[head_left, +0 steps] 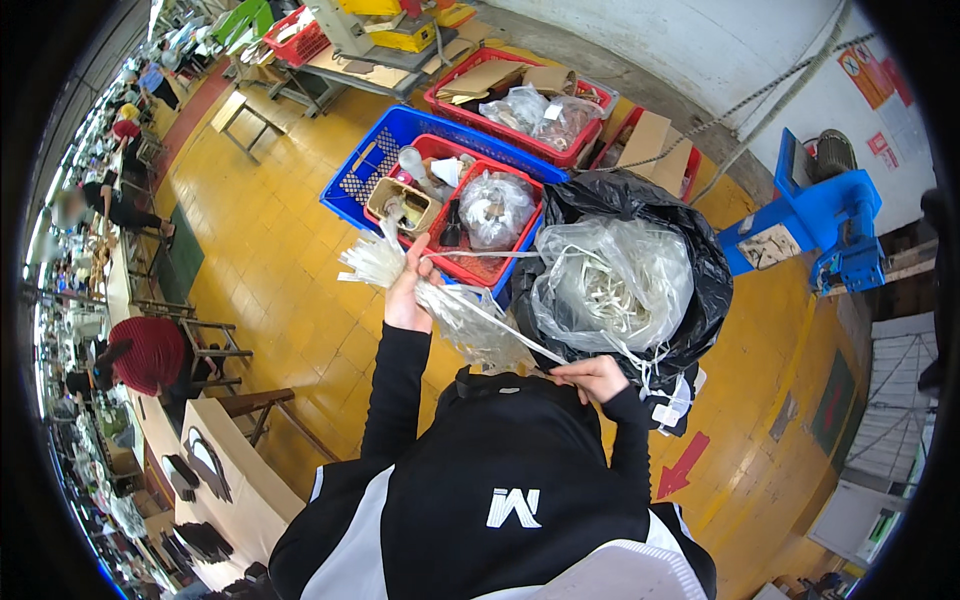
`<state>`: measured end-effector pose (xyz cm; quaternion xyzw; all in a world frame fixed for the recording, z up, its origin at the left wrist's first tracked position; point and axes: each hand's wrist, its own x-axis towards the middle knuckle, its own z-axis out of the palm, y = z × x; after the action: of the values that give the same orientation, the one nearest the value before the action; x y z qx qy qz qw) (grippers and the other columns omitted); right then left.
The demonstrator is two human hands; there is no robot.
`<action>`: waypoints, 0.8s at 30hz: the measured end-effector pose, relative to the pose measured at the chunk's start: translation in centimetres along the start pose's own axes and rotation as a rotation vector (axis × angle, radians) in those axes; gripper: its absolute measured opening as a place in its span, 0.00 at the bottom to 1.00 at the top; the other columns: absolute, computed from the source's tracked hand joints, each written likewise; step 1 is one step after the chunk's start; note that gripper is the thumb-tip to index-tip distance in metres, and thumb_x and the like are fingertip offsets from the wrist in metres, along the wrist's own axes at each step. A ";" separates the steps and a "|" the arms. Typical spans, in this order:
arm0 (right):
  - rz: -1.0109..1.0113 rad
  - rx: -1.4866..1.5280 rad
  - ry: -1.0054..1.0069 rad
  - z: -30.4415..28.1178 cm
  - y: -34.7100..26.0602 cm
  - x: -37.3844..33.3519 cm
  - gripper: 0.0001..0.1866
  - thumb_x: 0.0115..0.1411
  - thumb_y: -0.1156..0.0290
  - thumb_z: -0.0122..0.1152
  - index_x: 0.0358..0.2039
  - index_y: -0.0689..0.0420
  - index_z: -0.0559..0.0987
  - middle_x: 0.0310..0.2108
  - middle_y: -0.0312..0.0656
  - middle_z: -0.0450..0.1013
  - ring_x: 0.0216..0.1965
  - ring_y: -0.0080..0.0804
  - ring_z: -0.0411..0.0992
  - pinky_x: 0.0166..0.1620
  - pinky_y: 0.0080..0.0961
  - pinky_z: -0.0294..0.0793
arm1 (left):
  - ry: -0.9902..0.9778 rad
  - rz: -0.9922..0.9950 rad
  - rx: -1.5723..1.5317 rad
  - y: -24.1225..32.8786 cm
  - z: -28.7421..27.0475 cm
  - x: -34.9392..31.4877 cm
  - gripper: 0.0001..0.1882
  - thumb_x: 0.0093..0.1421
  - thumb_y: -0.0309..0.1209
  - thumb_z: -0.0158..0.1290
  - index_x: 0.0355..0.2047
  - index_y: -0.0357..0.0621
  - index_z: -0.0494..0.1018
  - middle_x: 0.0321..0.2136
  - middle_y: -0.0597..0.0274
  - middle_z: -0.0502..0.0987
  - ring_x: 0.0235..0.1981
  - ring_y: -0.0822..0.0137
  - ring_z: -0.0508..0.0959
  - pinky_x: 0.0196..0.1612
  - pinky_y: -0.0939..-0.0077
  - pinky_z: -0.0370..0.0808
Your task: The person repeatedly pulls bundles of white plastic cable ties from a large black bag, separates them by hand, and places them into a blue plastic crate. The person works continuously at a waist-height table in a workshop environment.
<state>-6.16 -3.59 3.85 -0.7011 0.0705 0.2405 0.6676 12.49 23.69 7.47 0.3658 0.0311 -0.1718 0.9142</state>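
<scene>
My left hand is closed round a bunch of clear plastic bags or film; its gathered end fans out above the hand, and the rest hangs down to the right. A thin white strip runs from the bunch to my right hand, whose fingers pinch its lower end. Another white strip crosses from my left hand toward a black garbage bag on the right. Inside that bag sits a clear plastic bag with a tangle of white strips.
Ahead stands a blue crate holding a red basket with plastic and small containers. Behind is a red crate of cardboard and plastic. A blue machine stands right; a worktable and seated people are left.
</scene>
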 end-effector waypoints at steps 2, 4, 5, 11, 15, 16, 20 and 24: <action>0.030 0.133 -0.035 -1.8 0.9 -1.3 0.11 0.53 0.79 0.53 0.38 0.65 0.77 0.29 0.43 0.76 0.21 0.22 0.72 0.27 0.14 0.70 | -0.002 0.064 -0.019 0.5 -2.0 0.5 0.25 0.61 0.39 0.44 0.55 0.39 0.58 0.27 0.70 0.68 0.30 0.74 0.68 0.35 0.82 0.66; -0.068 0.203 0.046 -3.4 -0.4 -3.5 0.10 0.53 0.80 0.54 0.36 0.70 0.76 0.29 0.48 0.76 0.29 0.29 0.75 0.37 0.18 0.73 | 0.126 0.074 0.116 1.6 -1.4 0.2 0.25 0.61 0.41 0.44 0.54 0.38 0.59 0.33 0.64 0.72 0.35 0.71 0.71 0.38 0.81 0.67; -0.164 0.099 0.116 -4.9 -0.7 -5.0 0.09 0.54 0.79 0.53 0.34 0.70 0.77 0.30 0.50 0.76 0.31 0.32 0.76 0.39 0.22 0.73 | 0.189 0.079 0.183 2.0 -1.2 0.1 0.26 0.61 0.41 0.45 0.54 0.38 0.60 0.37 0.61 0.74 0.38 0.69 0.73 0.39 0.81 0.67; -0.766 0.994 -0.132 -7.9 -1.8 -7.2 0.24 0.49 0.77 0.48 0.47 0.75 0.63 0.43 0.66 0.66 0.47 0.55 0.68 0.55 0.48 0.60 | 0.128 0.068 0.548 2.2 -2.8 -0.3 0.30 0.60 0.45 0.43 0.53 0.32 0.58 0.47 0.46 0.69 0.49 0.59 0.70 0.45 0.71 0.67; -0.594 0.771 0.088 -1.8 -9.6 -3.7 0.25 0.51 0.78 0.48 0.50 0.75 0.62 0.46 0.63 0.66 0.49 0.49 0.67 0.55 0.40 0.62 | -0.390 0.048 0.428 -1.7 3.5 -2.1 0.32 0.61 0.48 0.40 0.54 0.30 0.56 0.49 0.44 0.67 0.52 0.56 0.68 0.51 0.65 0.63; -0.484 0.502 0.100 -1.1 -10.6 -2.1 0.19 0.53 0.78 0.48 0.46 0.73 0.67 0.35 0.53 0.69 0.39 0.40 0.70 0.49 0.32 0.66 | -0.434 0.043 0.459 -3.1 4.5 -2.3 0.33 0.60 0.48 0.41 0.55 0.31 0.56 0.50 0.44 0.67 0.52 0.56 0.67 0.53 0.66 0.62; -0.271 -0.006 0.244 2.3 -12.8 1.7 0.11 0.60 0.73 0.48 0.40 0.61 0.77 0.16 0.35 0.70 0.16 0.16 0.67 0.20 0.13 0.62 | -0.521 -0.025 0.509 -5.2 7.3 -2.9 0.30 0.60 0.45 0.43 0.53 0.30 0.59 0.49 0.45 0.67 0.52 0.57 0.67 0.55 0.68 0.60; -0.193 -0.130 0.342 3.0 -13.1 1.9 0.11 0.57 0.74 0.52 0.40 0.60 0.77 0.13 0.31 0.68 0.12 0.13 0.62 0.17 0.11 0.60 | -0.448 -0.066 0.551 -5.7 6.6 -4.5 0.20 0.61 0.37 0.43 0.49 0.37 0.65 0.43 0.56 0.71 0.42 0.67 0.72 0.45 0.75 0.67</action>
<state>0.26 1.00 14.87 -0.7768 0.0996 0.0568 0.6192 5.85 16.70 9.38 0.5504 -0.2060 -0.2791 0.7594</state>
